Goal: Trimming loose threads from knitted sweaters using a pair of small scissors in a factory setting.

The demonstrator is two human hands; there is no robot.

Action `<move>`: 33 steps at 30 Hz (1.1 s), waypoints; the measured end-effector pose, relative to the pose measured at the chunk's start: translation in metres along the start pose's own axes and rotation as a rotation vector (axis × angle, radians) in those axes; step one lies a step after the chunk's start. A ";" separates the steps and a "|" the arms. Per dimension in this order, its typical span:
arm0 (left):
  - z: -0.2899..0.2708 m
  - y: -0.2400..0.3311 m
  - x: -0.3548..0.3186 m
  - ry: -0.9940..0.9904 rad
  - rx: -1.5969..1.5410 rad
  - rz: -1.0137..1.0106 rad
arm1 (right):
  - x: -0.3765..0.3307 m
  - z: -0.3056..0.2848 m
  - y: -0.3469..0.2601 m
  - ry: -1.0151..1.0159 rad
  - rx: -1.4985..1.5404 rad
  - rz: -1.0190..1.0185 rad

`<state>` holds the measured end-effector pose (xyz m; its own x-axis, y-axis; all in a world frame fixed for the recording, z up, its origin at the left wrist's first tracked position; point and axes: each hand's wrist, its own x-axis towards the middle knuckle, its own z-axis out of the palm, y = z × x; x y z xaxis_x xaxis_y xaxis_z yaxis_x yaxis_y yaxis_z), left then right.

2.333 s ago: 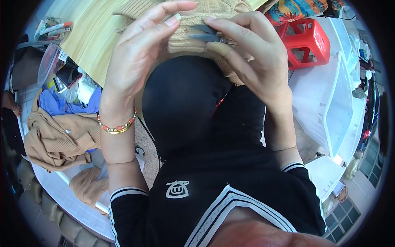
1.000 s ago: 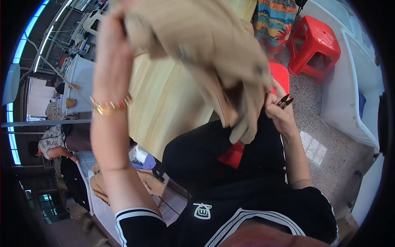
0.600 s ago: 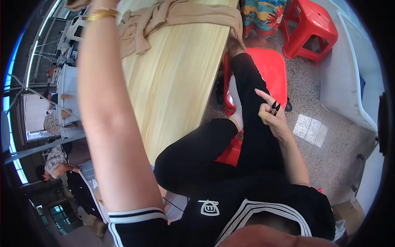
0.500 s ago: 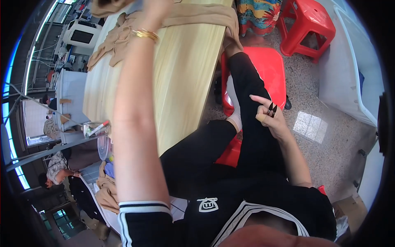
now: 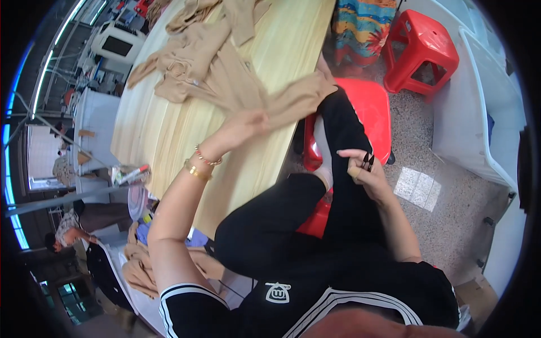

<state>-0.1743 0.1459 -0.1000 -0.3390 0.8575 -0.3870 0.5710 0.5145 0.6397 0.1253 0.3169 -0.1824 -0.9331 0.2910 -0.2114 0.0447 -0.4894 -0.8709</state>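
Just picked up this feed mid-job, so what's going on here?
A person's left hand is at a tan knit garment lying loosely on a pale wood-grain table; motion blur hides how firmly the fingers hold it. A long, sleeve-like part stretches past the table's edge. The right hand, over the person's black-trousered leg, holds small dark snips with their pointed tips showing. A red plastic stool stands off to the right.

- 1 table (image 5: 236, 169), pale wood grain.
- 1 tan knit garment (image 5: 205, 62), lies rumpled on the table, 1 end reaching past its right edge.
- 1 speckled floor (image 5: 408, 146); 1 red stool (image 5: 425, 48) stands on it.
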 end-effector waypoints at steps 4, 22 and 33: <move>0.018 0.014 -0.066 -0.597 -0.304 -0.022 | 0.004 0.000 0.000 -0.027 0.001 -0.009; -0.039 -0.137 -0.102 0.979 -0.130 -0.206 | -0.009 0.003 0.000 0.017 -0.055 0.011; -0.073 -0.056 -0.200 1.200 -1.235 0.242 | 0.004 0.029 0.008 -0.112 -0.068 -0.036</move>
<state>-0.1928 -0.0543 -0.0101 -0.9861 0.1413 0.0872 0.0226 -0.4060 0.9136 0.1118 0.2899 -0.1769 -0.9684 0.2118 -0.1321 0.0313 -0.4220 -0.9060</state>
